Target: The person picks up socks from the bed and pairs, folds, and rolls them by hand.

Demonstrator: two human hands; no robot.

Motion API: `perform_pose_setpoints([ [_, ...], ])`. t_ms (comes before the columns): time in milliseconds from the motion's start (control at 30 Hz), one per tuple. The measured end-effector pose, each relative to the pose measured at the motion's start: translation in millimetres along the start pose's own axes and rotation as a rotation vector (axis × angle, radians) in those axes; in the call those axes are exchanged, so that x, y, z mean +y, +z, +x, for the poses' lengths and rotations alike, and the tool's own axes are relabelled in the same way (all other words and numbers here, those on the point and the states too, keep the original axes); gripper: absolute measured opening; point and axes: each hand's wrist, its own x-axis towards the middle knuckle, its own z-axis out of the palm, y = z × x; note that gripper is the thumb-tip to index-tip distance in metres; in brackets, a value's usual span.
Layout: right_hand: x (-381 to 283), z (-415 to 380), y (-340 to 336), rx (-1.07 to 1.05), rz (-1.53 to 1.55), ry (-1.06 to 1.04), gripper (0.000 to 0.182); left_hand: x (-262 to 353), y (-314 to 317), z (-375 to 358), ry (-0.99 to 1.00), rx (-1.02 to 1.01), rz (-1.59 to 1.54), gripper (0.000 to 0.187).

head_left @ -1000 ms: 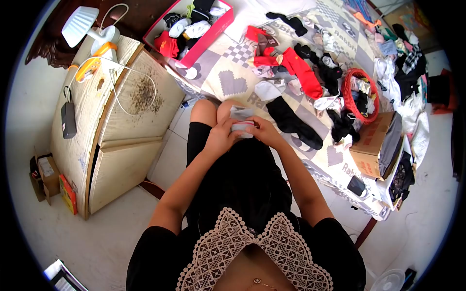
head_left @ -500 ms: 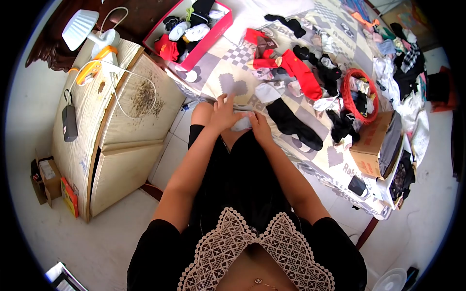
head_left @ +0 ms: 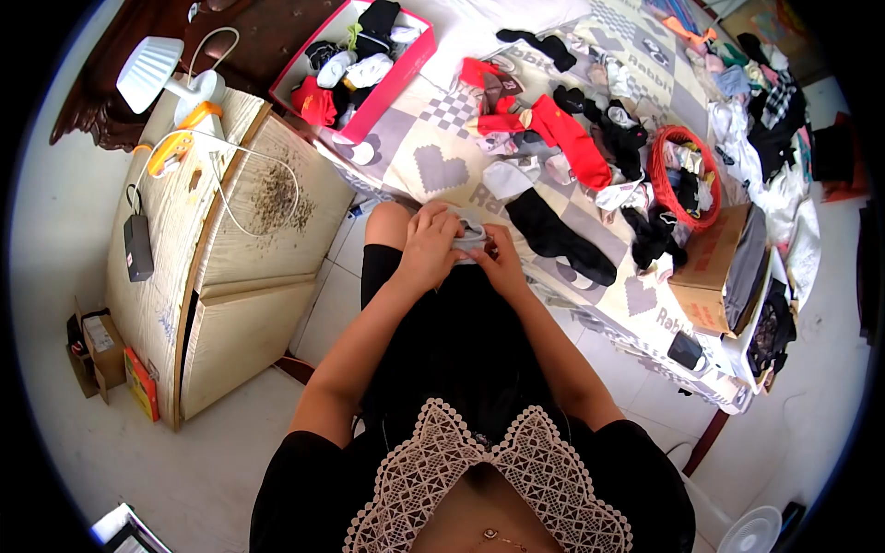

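Note:
Over my lap, both hands hold a small light-grey sock [head_left: 471,235], bunched or folded up. My left hand [head_left: 431,247] grips it from the left with curled fingers. From the right, my right hand [head_left: 502,263] pinches its edge between thumb and fingers. Part of the sock is hidden by the fingers. Just beyond the hands on the bed lie a white sock [head_left: 509,179] and a long black sock [head_left: 560,238]. A red sock [head_left: 570,140] lies farther back among several others.
A pink-edged box [head_left: 387,88] of socks stands at the bed's far left. To the right are a red basket [head_left: 656,175], a cardboard box [head_left: 705,276] and heaped clothes [head_left: 779,175]. A wooden cabinet [head_left: 253,323] with a lamp [head_left: 152,69] stands on the left.
My left hand has closed from a spread pose onto the sock. The sock is now lifted and bunched between both hands. The view has shifted slightly.

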Motion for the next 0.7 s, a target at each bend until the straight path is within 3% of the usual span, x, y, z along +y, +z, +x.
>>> perform_pose_setpoints([
  [67,-4.4,0.5,-1.5,-0.028,-0.047,-0.001,0.041,-0.8,0.2,-2.6,0.207,0.126,0.095,0.031],
  [200,-6.0,3.1,-5.1,-0.071,-0.067,-0.025,0.041,-4.9,5.8,-9.6,0.161,0.146,-0.083,0.029],
  [300,14.6,16.4,-1.8,-0.048,-0.101,-0.128,0.042,-13.9,3.7,2.0,0.000,0.077,-0.192,0.030],
  [400,54.0,31.2,-2.2,-0.038,-0.107,-0.076,0.041,-29.5,-2.0,29.2,-0.302,-0.187,-0.382,0.032],
  [433,44.0,37.2,-6.7,-0.173,0.144,0.249,0.040,-38.6,3.6,34.4,-0.300,-0.182,-0.378,0.032],
  [467,34.0,42.0,-9.8,-0.305,0.395,0.574,0.039,-46.4,9.8,39.1,-0.135,-0.105,-0.254,0.033],
  [500,23.4,43.7,-10.9,-0.305,0.396,0.569,0.039,-52.1,12.8,44.4,0.030,-0.031,-0.130,0.034],
  [533,13.9,41.9,-11.6,-0.262,0.376,0.552,0.036,-53.1,8.9,51.5,0.031,-0.031,-0.129,0.034],
  [600,7.8,35.1,-9.3,-0.216,0.355,0.540,0.034,-53.8,3.6,61.0,-0.094,-0.379,-0.298,0.036],
  [700,5.1,25.7,-6.7,-0.144,0.365,0.372,0.031,-45.9,1.5,60.2,-0.057,-0.383,-0.286,0.034],
])
